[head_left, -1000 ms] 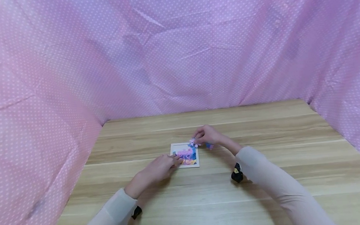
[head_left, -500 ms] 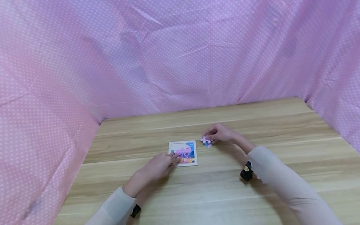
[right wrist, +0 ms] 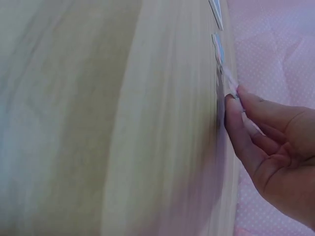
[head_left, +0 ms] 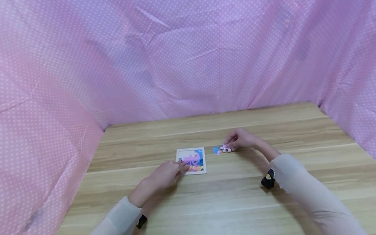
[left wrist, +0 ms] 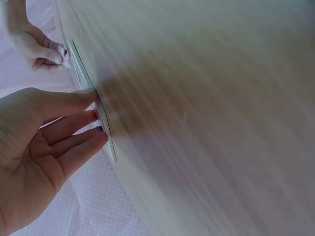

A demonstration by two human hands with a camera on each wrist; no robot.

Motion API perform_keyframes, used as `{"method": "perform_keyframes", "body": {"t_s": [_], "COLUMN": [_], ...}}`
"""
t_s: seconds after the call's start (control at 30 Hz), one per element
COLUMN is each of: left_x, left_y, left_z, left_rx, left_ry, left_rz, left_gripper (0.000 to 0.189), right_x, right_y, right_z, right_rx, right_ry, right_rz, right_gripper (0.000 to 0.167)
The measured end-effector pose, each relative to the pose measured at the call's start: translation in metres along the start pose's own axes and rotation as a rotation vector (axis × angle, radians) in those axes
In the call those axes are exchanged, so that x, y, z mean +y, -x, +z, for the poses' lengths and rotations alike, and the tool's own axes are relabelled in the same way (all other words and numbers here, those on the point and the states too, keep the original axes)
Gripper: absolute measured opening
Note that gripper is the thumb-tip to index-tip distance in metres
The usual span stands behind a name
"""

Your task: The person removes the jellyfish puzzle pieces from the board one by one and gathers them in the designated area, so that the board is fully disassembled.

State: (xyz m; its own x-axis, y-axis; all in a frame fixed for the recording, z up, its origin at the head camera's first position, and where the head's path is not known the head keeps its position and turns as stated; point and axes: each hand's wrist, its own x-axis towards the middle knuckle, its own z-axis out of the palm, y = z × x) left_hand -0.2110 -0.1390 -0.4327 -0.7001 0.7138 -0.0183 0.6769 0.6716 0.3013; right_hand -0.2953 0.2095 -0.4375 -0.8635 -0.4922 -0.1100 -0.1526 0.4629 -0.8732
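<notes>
In the head view a small square jigsaw board [head_left: 203,171] with a pale frame and a pink, blue and yellow picture lies flat on the table. My left hand [head_left: 167,172] rests its fingertips on the board's left part. Seen from the left wrist, the thumb [left wrist: 81,98] and fingers touch along the near side of the board. To the right, my right hand [head_left: 243,138] pinches a pink jigsaw piece [head_left: 226,149] between thumb and fingers. In the right wrist view this piece [right wrist: 229,78] appears tilted near the tabletop. Beside it lies a blue and pink jigsaw piece [head_left: 216,151].
The wood-grain table [head_left: 196,213] reaches back to a pink dotted cloth [head_left: 183,58], which hangs behind it and at both sides. A black strap-like device [head_left: 268,179] hangs under the right wrist, another [head_left: 141,221] under the left.
My right hand has moved away from the board to the right, carrying the pink jigsaw piece past the blue and pink one. The left hand has stayed on the board.
</notes>
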Motion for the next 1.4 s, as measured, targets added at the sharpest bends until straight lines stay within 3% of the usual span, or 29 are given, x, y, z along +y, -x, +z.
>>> {"method": "perform_keyframes", "body": {"t_s": [0.17, 0.43, 0.67, 1.1, 1.4], "left_x": [-0.0002, 0.0007, 0.0006, 0.0041, 0.0044], "left_y": [-0.0002, 0.0001, 0.0006, 0.0012, 0.0010], "left_z": [-0.0011, -0.0024, -0.0005, 0.0005, 0.0009], "left_rx": [-0.012, -0.004, 0.012, 0.022, 0.011], "left_ry": [-0.015, -0.021, -0.037, -0.092, -0.115], "left_rz": [-0.003, 0.026, 0.048, 0.065, 0.049], "left_gripper": [0.031, 0.030, 0.029, 0.029, 0.029], "right_x": [-0.0016, -0.0032, -0.0007, -0.0005, -0.0055], "right_y": [0.0035, 0.0013, 0.0010, 0.0037, -0.0021], "right_z": [0.0001, 0.0044, 0.0053, 0.0022, 0.0036], "right_rx": [0.007, 0.071, 0.111, 0.118, 0.130], "right_ry": [0.030, 0.187, 0.288, 0.350, 0.311], "right_rz": [-0.001, 0.022, -0.037, -0.104, -0.060], "right_gripper": [0.014, 0.007, 0.006, 0.006, 0.015]}}
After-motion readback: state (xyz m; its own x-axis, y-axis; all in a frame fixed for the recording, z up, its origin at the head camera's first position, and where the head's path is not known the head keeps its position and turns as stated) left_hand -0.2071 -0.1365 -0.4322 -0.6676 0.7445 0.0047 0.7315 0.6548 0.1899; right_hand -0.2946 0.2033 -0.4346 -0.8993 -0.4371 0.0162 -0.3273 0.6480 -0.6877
